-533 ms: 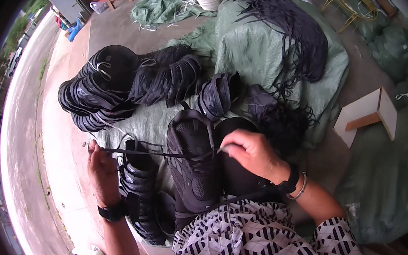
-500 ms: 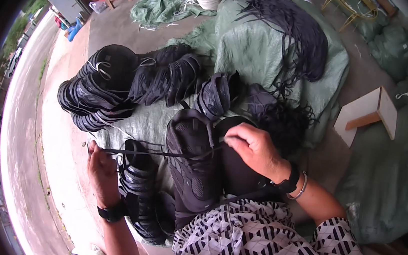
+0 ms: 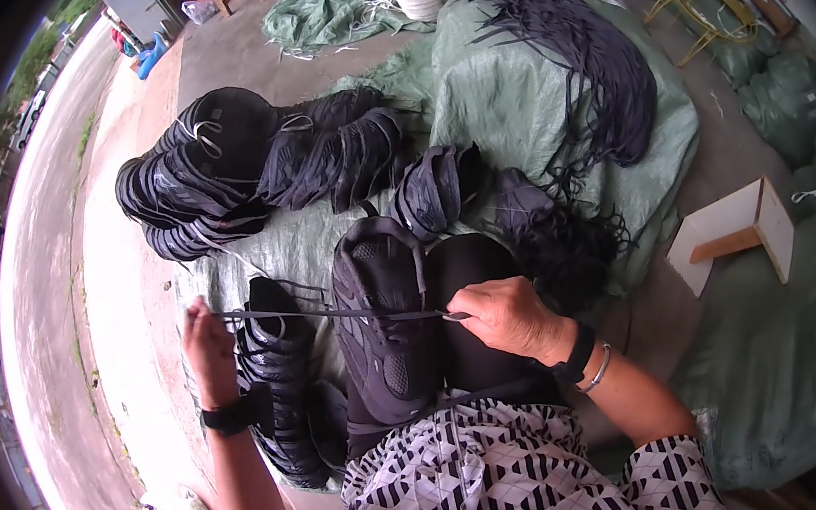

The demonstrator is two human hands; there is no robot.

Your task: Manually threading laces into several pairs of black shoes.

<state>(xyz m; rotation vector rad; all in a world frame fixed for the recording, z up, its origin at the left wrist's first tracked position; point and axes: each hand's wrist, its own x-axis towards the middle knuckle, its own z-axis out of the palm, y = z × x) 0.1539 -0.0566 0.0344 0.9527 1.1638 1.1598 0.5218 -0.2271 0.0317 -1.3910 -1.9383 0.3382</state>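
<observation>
On my lap lies a black shoe upper (image 3: 384,303), its opening toward the far side and its mesh toe toward me. A dark flat shoelace (image 3: 321,313) runs across it, stretched nearly straight between my two hands. My left hand (image 3: 209,338), out to the left of the upper, is closed on one end of the lace. Over my right thigh, my right hand (image 3: 507,315) pinches the other end, with a short tip poking out past the fingers. Whether the lace passes through the upper's eyelets, I cannot tell.
Stacked black uppers (image 3: 196,170) lie ahead on the left, with another row (image 3: 278,381) beside my left knee. A heap of dark laces (image 3: 608,86) drapes over a green sack (image 3: 507,95). A white-and-wood board piece (image 3: 732,237) rests at right on more green sacks.
My right hand has come down and slightly right, its grip now at the lace end. My left hand has shifted slightly right and down. The lace remains stretched between them.
</observation>
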